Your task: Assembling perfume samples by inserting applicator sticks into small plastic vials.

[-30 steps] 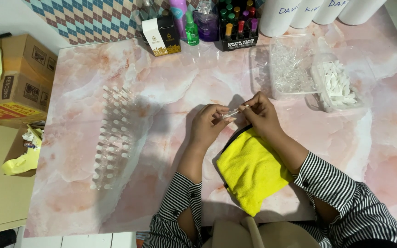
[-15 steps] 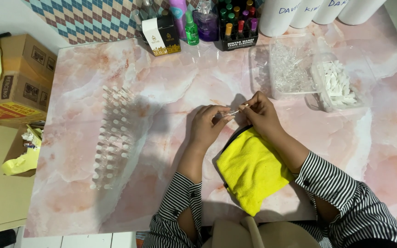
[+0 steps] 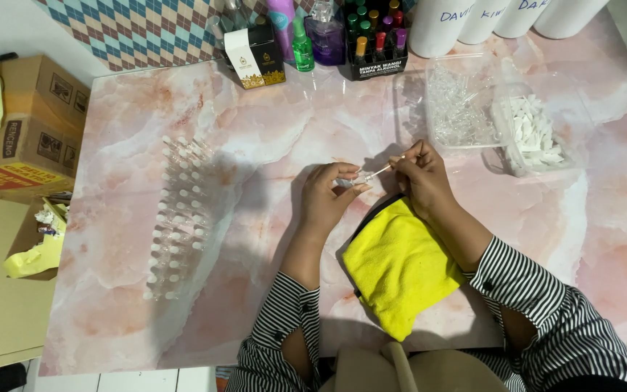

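From the head camera, the left hand [image 3: 332, 194] pinches a small clear glass vial [image 3: 355, 178] above the glossy pink marbled counter [image 3: 255, 131]. The right hand [image 3: 421, 174] grips a thin pale stick [image 3: 384, 169] between closed fingertips, its tip meeting the vial's mouth. A soft yellow cloth [image 3: 400, 265] lies crumpled under the right wrist. To the left stand rows of clear capped vials [image 3: 179, 214]. Behind, transparent plastic trays hold clear glass tubes [image 3: 459, 109] and white plastic pieces [image 3: 535, 134].
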